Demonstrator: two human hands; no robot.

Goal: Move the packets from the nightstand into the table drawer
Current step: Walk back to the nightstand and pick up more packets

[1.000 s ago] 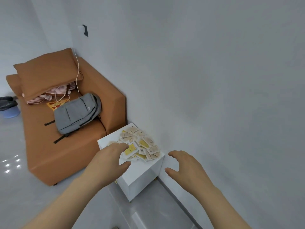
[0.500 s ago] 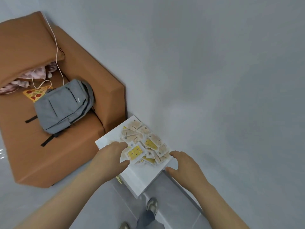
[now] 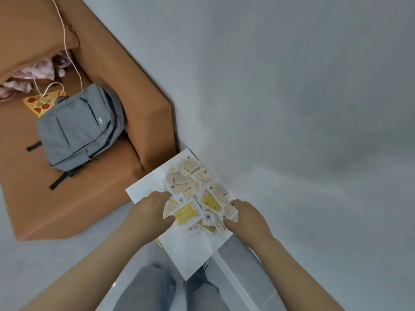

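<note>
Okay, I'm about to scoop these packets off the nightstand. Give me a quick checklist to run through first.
1. Left hand at the pile's left edge: ok, it touches the packets.
2. Right hand at the pile's right edge: ok, it touches them too.
3. Firm grip on the pile: cannot tell, the fingertips are partly hidden among the packets.
4. Whole pile between the hands: not ok, several packets lie farther back on the nightstand, beyond both hands.
5. Table drawer open and ready: cannot tell, it is not in view.
</note>
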